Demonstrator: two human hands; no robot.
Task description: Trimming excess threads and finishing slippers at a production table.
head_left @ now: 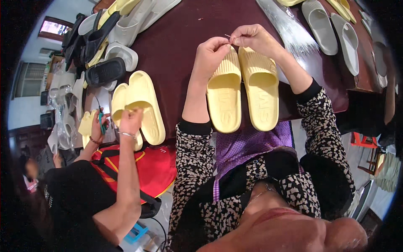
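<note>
A pair of yellow ribbed slide sandals (224, 94) (262, 94) lies side by side at the table's near edge, toes pointing away from me. My left hand (212, 54) is closed in a pinch by the toe of the left slide. My right hand (256, 38) is also pinching, its fingertips meeting the left ones just beyond the toes. A thin, light-coloured strip (227, 35) shows at the fingertips. How much of it each hand holds is hidden by the fingers.
On my left a co-worker's hand (131, 122) touches other yellow slides (147, 111); their other hand holds green-handled scissors (101, 122). Grey and black slides (105, 72) pile up at far left. A bundle of clear plastic strands (296, 35) lies at right near grey slides (321, 27).
</note>
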